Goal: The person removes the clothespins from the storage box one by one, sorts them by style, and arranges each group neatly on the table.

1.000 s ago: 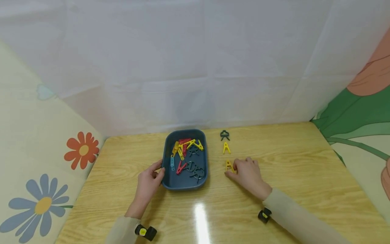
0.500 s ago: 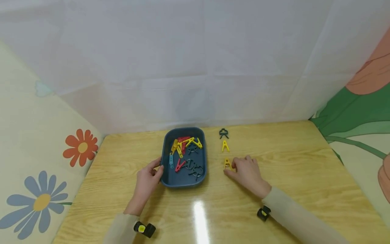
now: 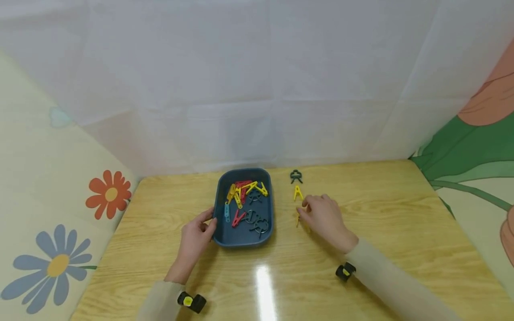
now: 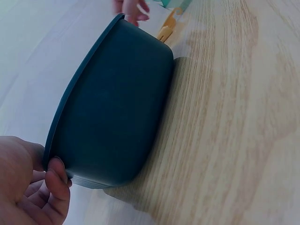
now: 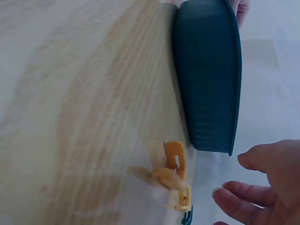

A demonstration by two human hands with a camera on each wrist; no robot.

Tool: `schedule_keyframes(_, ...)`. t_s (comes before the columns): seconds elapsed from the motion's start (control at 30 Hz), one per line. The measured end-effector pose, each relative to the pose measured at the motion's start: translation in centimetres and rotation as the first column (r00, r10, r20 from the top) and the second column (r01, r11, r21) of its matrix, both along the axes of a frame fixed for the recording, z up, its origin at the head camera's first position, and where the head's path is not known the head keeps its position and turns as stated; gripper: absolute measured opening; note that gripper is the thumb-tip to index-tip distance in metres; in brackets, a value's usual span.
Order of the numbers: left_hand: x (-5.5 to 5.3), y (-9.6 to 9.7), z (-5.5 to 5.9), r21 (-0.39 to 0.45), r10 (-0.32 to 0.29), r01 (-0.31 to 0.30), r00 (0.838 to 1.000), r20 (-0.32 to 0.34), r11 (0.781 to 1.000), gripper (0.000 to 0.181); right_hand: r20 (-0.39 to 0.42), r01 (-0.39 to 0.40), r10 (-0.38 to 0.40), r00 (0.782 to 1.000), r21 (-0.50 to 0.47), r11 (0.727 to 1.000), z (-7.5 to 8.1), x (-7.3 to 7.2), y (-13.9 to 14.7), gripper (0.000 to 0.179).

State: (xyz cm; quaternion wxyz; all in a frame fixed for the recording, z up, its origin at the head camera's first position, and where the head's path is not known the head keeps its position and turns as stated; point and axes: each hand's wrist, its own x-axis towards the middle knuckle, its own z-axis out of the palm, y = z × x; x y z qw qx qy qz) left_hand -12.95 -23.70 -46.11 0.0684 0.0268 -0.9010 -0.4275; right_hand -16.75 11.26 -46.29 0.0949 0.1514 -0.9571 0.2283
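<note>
My left hand [image 3: 194, 236] pinches the near left rim of a dark blue-green plastic bin [image 3: 241, 244], thumb on one side of the wall and fingers on the other. Inside lie red clips [image 3: 238, 218], yellow clips [image 3: 252, 187], a blue clip [image 3: 227, 212] and several dark clips with wire rings [image 3: 261, 226]. My right hand [image 3: 324, 223] hovers just over a yellow clip [image 5: 175, 157] on the table, partly hidden by it in the head view. Thumb and fingers are spread apart and hold nothing in the right wrist view.
Beyond the right hand, another yellow clip [image 3: 298, 193] and a dark green clip [image 3: 296, 176] lie in a column on the wooden table [image 3: 381, 214]. A white sheet [image 3: 257, 89] hangs along the back edge. Patterned cloths flank both sides.
My right hand has let go of the nearest yellow clip and risen slightly, moving away from the body. The left hand has kept its hold on the bin.
</note>
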Motion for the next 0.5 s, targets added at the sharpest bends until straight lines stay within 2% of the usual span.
schedule_keyframes(0.5, 0.1, -0.1, 0.0, 0.011, -0.008, 0.007, 1.000, 0.009, 1.000, 0.042, -0.007, -0.092, 0.092, 0.996, 0.015, 0.996, 2.9, -1.8, -3.3, 0.023)
